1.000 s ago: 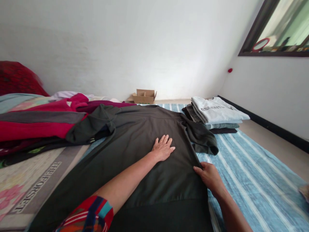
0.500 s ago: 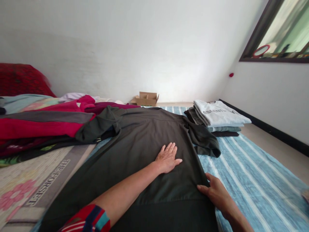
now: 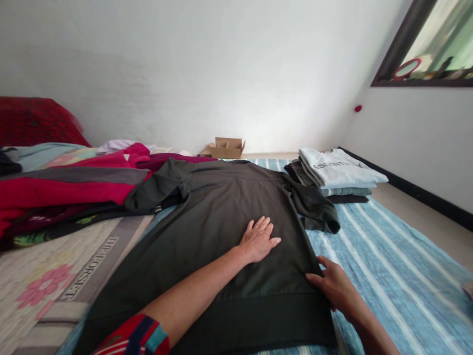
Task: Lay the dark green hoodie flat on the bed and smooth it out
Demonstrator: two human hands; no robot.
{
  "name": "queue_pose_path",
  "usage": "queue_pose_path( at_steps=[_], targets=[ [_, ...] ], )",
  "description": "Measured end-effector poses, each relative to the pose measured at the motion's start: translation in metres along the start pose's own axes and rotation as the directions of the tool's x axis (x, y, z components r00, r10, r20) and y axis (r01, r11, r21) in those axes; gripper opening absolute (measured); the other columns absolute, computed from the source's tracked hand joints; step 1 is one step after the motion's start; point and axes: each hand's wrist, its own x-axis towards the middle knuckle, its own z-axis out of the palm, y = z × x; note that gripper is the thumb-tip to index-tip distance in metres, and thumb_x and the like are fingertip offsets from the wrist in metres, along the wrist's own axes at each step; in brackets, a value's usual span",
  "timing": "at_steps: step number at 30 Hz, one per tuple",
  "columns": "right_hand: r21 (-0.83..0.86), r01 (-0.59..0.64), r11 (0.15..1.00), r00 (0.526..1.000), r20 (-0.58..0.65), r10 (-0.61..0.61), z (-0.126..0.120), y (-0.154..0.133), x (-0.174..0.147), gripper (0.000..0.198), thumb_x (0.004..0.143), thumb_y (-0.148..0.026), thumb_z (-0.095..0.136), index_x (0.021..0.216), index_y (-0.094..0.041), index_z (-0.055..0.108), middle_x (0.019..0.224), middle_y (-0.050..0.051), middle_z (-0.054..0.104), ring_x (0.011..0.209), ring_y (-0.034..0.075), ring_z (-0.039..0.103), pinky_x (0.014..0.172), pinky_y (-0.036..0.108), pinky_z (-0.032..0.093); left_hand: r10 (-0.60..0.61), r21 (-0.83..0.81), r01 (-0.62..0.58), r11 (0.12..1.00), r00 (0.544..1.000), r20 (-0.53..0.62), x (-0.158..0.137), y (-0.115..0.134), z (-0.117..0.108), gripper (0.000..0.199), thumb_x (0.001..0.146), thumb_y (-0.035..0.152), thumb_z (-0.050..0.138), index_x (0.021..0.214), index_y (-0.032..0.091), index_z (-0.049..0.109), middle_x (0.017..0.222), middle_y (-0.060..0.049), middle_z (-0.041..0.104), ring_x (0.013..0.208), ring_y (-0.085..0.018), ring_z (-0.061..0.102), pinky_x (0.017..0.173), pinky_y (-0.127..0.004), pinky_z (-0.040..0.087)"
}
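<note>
dark shirt: lies spread out on the blue striped sheet, collar toward the far wall; the shirt has one sleeve over crimson clothes, the other near a folded stack.
left hand: rests palm down on the shirt, fingers extended, holding nothing.
right hand: thumb on top of the shirt's side edge, other fingers beside it; whether cloth is pinched i cannot tell.
bed surface: blue with pale stripes at right; at left, a floral cover lettered "the forset".
piles: the crimson clothes lie loose at left; the stack at right has a white lettered top on it.
room: pale walls, an open cardboard box beyond the collar, a red bundle at far left, a dark-framed window with a red-rimmed mirror at upper right.
since one second ago: both hands sit nearer the hem, which now shows along the bottom; the stack stays put.
</note>
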Motion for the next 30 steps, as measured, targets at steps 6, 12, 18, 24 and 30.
queue_pose_path(
  at_steps=[6,12,18,24,30],
  targets=[
    [-0.018,-0.031,0.999,0.997,0.071,0.032,-0.001,0.000,-0.011,0.066,0.073,-0.041,0.062,0.129,-0.016,0.039,0.060,-0.004,0.057,0.036,0.012,0.049,0.031,0.021,0.031,0.119,-0.014,-0.118,0.993,0.990,0.076,-0.022,0.006,0.009,0.071,0.092,0.059,0.026,0.145,0.012,0.029,0.155,-0.012,0.015,0.143,-0.023,0.005,0.115,-0.045,0.009],
    [0.059,0.011,0.998,0.987,0.162,-0.020,-0.004,0.004,-0.018,0.082,0.068,-0.037,0.067,0.138,-0.016,0.027,0.060,-0.005,0.058,0.037,0.011,0.048,0.031,0.019,0.029,0.113,0.021,-0.114,0.993,0.993,0.033,-0.027,0.009,0.021,0.073,0.091,0.062,0.026,0.147,0.014,0.025,0.156,-0.011,0.012,0.144,-0.023,0.004,0.115,-0.046,0.006],
    [0.109,-0.006,0.994,0.975,0.222,-0.018,-0.009,0.003,-0.022,0.077,0.068,-0.036,0.064,0.132,-0.014,0.028,0.055,-0.005,0.057,0.033,0.009,0.043,0.029,0.018,0.027,0.110,0.019,-0.111,0.994,0.992,0.062,-0.028,0.011,0.019,0.081,0.088,0.067,0.026,0.148,0.013,0.021,0.156,-0.012,0.008,0.144,-0.024,0.000,0.115,-0.049,0.005],
    [0.118,-0.005,0.993,0.965,0.263,-0.026,-0.006,0.007,-0.017,0.084,0.066,-0.042,0.065,0.135,-0.013,0.025,0.059,-0.003,0.060,0.034,0.011,0.047,0.030,0.019,0.028,0.101,0.001,-0.101,0.995,0.994,0.049,-0.033,0.010,0.023,0.085,0.086,0.072,0.023,0.148,0.014,0.020,0.156,-0.013,0.006,0.143,-0.025,-0.002,0.114,-0.052,0.004],
    [-0.386,0.101,0.917,0.995,0.053,-0.088,-0.012,0.018,-0.008,0.074,0.073,-0.038,0.058,0.138,-0.015,0.033,0.067,0.002,0.065,0.049,0.020,0.062,0.043,0.027,0.042,0.093,-0.030,-0.093,0.995,0.996,-0.003,-0.035,0.010,0.029,0.085,0.085,0.073,0.021,0.147,0.016,0.023,0.156,-0.012,0.009,0.144,-0.024,0.000,0.114,-0.051,0.004]
  ],
)
